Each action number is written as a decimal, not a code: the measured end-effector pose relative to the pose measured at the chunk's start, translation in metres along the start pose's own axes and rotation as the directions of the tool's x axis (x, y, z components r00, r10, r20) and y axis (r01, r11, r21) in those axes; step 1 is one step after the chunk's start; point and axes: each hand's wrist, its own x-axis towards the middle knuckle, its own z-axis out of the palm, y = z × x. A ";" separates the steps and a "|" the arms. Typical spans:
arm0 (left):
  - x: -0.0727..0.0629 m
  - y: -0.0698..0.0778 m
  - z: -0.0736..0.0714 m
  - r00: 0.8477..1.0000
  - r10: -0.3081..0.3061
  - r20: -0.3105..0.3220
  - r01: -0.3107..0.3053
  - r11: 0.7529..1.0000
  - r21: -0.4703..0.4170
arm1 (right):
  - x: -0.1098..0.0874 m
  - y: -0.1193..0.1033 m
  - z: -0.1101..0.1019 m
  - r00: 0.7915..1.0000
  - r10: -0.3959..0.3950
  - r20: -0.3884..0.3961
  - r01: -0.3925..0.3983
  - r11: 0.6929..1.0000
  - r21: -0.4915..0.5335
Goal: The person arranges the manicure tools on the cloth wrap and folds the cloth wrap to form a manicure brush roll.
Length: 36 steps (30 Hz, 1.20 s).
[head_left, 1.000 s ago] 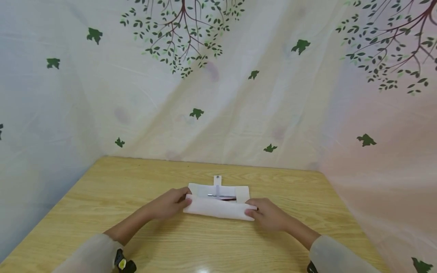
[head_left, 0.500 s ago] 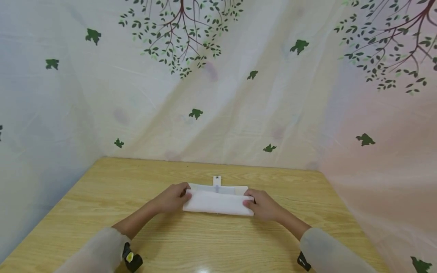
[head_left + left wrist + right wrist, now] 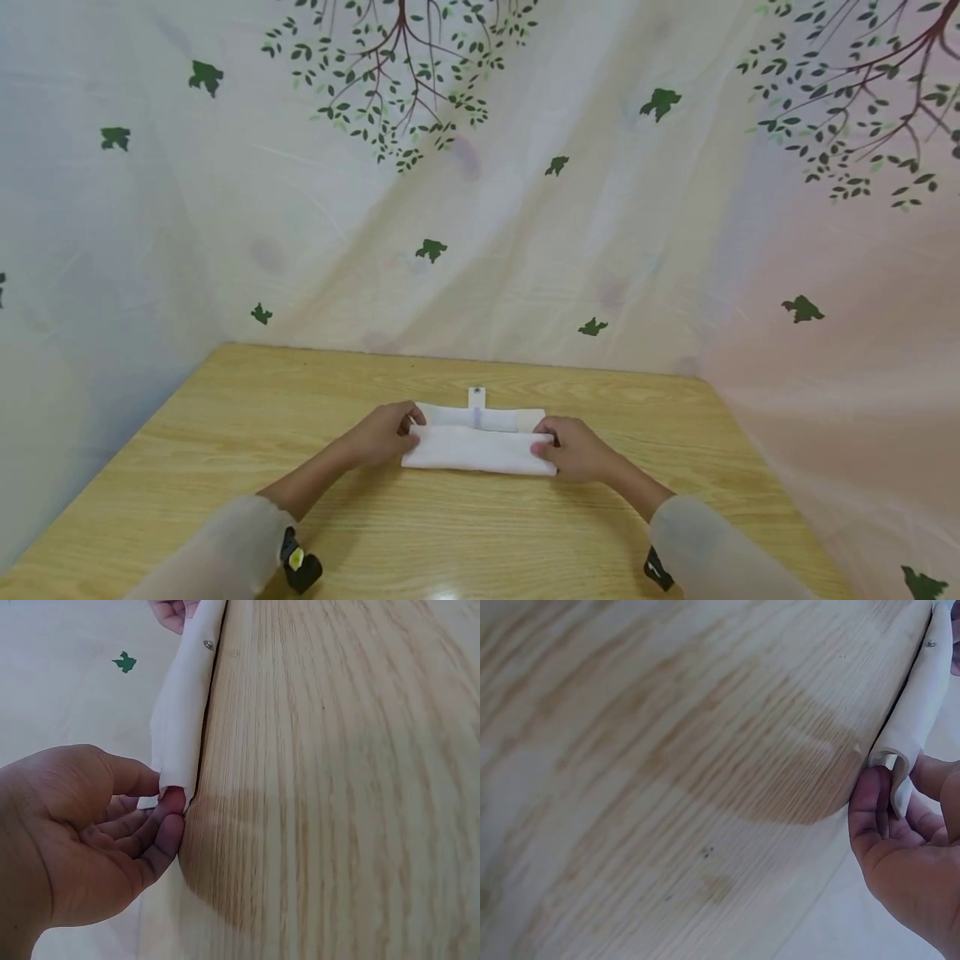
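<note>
A white roll-up pouch (image 3: 480,450) lies across the table, its near part folded over into a soft flap. Beyond the fold, part of the pale inside shows, and a strap (image 3: 477,397) with a snap sticks out at the far edge. My left hand (image 3: 384,435) pinches the flap's left end between thumb and fingers. At the other end my right hand (image 3: 576,450) pinches it the same way. In the left wrist view a fingertip sits inside the curled end of the pouch (image 3: 180,727). A metal stud (image 3: 931,643) shows on its outer face in the right wrist view.
The wooden table (image 3: 480,533) runs back to a cloth backdrop (image 3: 337,208) printed with leaves and branches. Wrist cameras on black straps sit at both sleeves, the left one (image 3: 300,562) being the more visible.
The flap has been folded farther back over the pouch, covering slim metal and dark red things that showed inside a second ago. Both hands moved slightly away from me with it.
</note>
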 end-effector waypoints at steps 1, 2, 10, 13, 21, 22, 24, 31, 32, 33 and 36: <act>0.000 0.000 0.001 1.000 -0.012 -0.001 0.012 1.000 -0.003 | 0.000 0.000 0.001 1.000 0.011 -0.002 -0.011 1.000 -0.004; 0.001 0.000 0.002 1.000 -0.014 -0.004 0.014 1.000 -0.002 | 0.001 -0.001 0.001 1.000 0.020 -0.009 -0.020 1.000 -0.010; 0.002 0.003 0.008 0.990 0.138 -0.007 -0.135 0.979 0.156 | 0.005 -0.005 0.004 0.996 0.044 -0.075 -0.047 0.998 -0.038; 0.001 0.006 0.007 0.969 0.248 0.010 -0.244 0.947 0.207 | 0.005 -0.006 0.005 0.995 0.012 -0.099 -0.020 0.997 -0.074; -0.001 0.006 0.007 0.922 0.364 0.127 -0.383 0.904 0.191 | 0.002 -0.003 0.011 0.973 -0.226 -0.046 0.207 0.942 -0.264; -0.002 0.005 0.008 0.919 0.369 0.138 -0.391 0.900 0.193 | 0.001 -0.003 0.012 0.966 -0.258 -0.028 0.239 0.927 -0.290; -0.004 0.004 0.008 0.913 0.374 0.162 -0.403 0.888 0.222 | -0.002 -0.003 0.012 0.953 -0.302 0.003 0.286 0.900 -0.327; -0.010 0.004 0.005 0.905 0.368 0.215 -0.424 0.821 0.382 | -0.011 -0.008 0.009 0.962 -0.250 0.108 0.272 0.888 -0.372; -0.011 0.004 0.004 0.903 0.373 0.214 -0.429 0.816 0.388 | -0.012 -0.009 0.009 0.963 -0.236 0.127 0.267 0.884 -0.383; -0.011 0.003 0.004 0.903 0.374 0.213 -0.429 0.815 0.391 | -0.013 -0.010 0.008 0.963 -0.230 0.143 0.268 0.877 -0.400; -0.012 0.002 0.003 0.896 0.396 0.202 -0.445 0.806 0.390 | -0.015 -0.012 0.008 0.953 -0.250 0.168 0.300 0.846 -0.441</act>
